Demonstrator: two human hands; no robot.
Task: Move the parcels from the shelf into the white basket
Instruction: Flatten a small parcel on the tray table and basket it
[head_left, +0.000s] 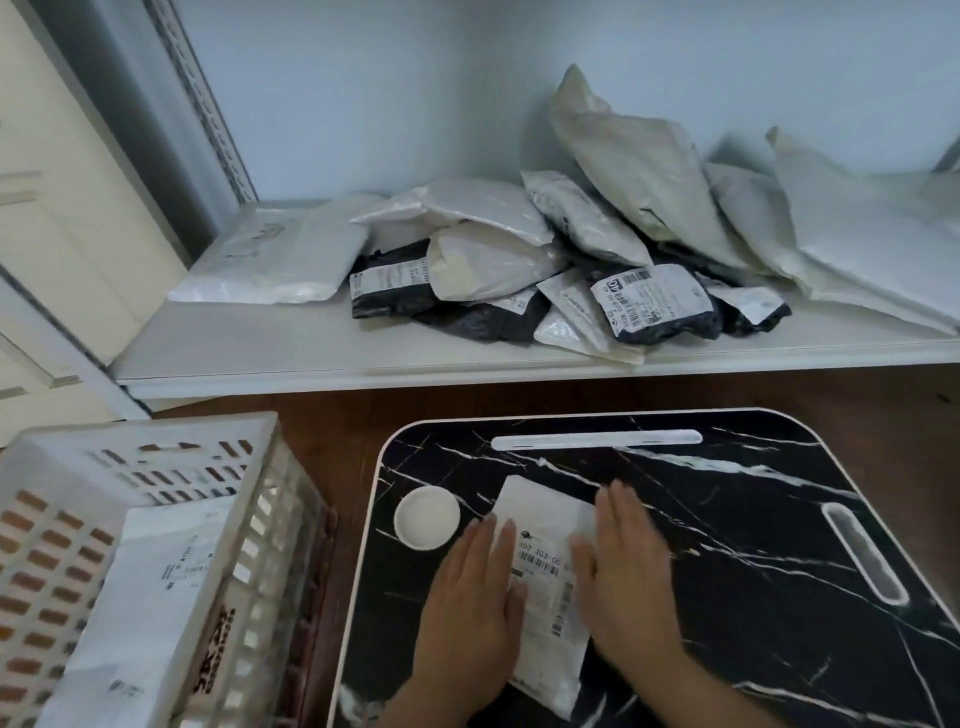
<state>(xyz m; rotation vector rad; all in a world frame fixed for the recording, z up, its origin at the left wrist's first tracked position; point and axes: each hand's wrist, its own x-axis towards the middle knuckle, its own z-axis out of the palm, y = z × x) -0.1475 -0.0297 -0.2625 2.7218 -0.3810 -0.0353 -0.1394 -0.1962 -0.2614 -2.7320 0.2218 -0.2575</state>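
Observation:
A flat white parcel (546, 592) with a barcode label lies on the black marble tray table (727, 545). My left hand (470, 608) presses flat on its left side, fingers straight. My right hand (626, 577) presses flat on its right side. The white basket (156, 447) stands at the lower left and holds a large white parcel (150, 613). On the white shelf (260, 353) behind lies a heap of several parcels (545, 270), white, grey and black, with a flat white one (280, 254) at its left end.
A round white recess (427, 516) sits in the tray table's left part, a long white slot (596, 439) along its far edge and an oval handle hole (865, 553) at its right. Brown floor (332, 415) shows between the shelf, basket and table. A cream door (62, 208) stands at left.

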